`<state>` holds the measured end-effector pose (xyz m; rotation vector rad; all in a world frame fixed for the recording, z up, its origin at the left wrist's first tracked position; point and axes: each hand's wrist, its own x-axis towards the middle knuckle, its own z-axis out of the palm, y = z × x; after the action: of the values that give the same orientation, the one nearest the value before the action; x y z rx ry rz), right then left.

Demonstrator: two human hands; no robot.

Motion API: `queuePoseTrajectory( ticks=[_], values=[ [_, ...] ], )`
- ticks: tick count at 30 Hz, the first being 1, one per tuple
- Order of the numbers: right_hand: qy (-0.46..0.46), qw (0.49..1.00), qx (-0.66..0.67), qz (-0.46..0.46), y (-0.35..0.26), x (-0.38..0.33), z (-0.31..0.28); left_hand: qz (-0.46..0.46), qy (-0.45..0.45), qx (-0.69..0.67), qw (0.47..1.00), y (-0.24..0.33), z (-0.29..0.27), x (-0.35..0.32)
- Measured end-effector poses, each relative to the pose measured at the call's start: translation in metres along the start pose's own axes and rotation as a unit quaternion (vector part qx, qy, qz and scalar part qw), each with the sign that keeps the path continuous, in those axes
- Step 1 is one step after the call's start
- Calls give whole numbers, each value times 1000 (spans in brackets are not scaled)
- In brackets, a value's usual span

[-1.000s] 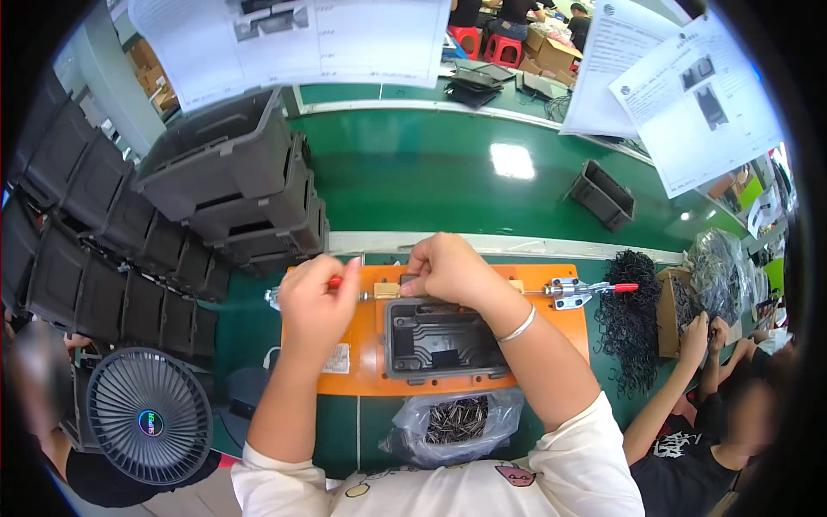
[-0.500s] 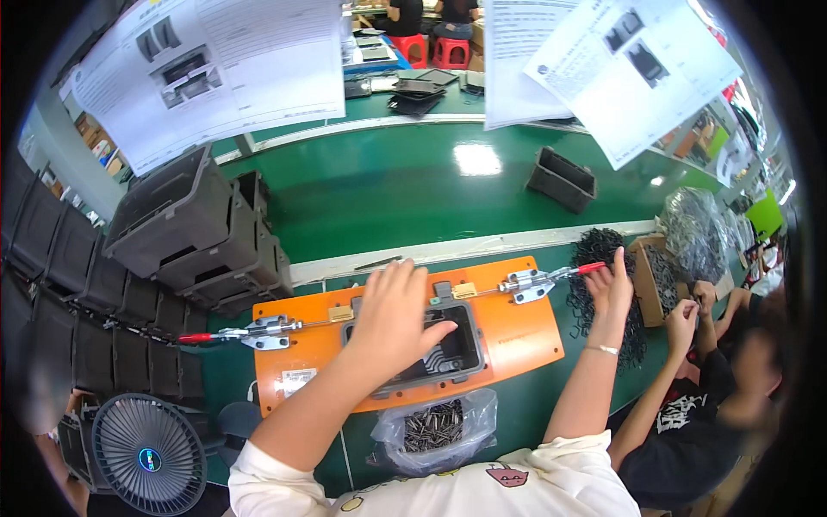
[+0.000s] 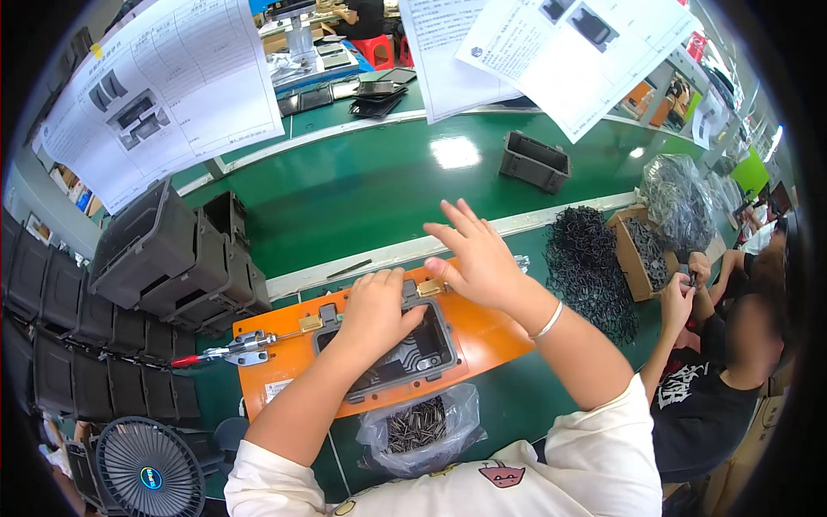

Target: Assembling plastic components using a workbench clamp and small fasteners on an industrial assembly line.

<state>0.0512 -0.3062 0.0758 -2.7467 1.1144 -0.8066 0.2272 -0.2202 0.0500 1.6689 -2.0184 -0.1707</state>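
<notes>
A dark grey plastic case (image 3: pixel 413 358), hollow side up, sits in an orange fixture plate (image 3: pixel 487 336). My left hand (image 3: pixel 375 314) lies over the case's left and back part, fingers stretched out and thumb apart, covering some of it. My right hand (image 3: pixel 478 263) is above the plate's right side with fingers spread, and nothing is in it. A metal toggle clamp (image 3: pixel 250 346) with a red handle is fixed at the plate's left end; my right hand and forearm mostly hide the one on the right. Small tan blocks (image 3: pixel 429 288) stand along the plate's back edge.
In front of the plate lies a clear bag of screws (image 3: pixel 416 424). Stacked grey cases (image 3: pixel 146 250) and a fan (image 3: pixel 151 465) are at left. Black hooked parts (image 3: pixel 590 267), a carton (image 3: pixel 639 258) and a co-worker (image 3: pixel 715 379) are at right. Another case (image 3: pixel 536 162) stands farther back.
My right hand has left the right clamp's red handle and moved left over the plate. My left hand stays over the case. The whole view has shifted slightly.
</notes>
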Motion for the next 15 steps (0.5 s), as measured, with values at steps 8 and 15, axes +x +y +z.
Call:
queuePoseTrajectory(
  ticks=[8, 15],
  values=[
    [393, 866, 163, 263, 32, -13, -79, -19, 143, 53, 988, 3, -56, -48],
    [-124, 933, 275, 196, -37, -70, -13, -274, -33, 16, 961, -13, -79, -112]
  ],
)
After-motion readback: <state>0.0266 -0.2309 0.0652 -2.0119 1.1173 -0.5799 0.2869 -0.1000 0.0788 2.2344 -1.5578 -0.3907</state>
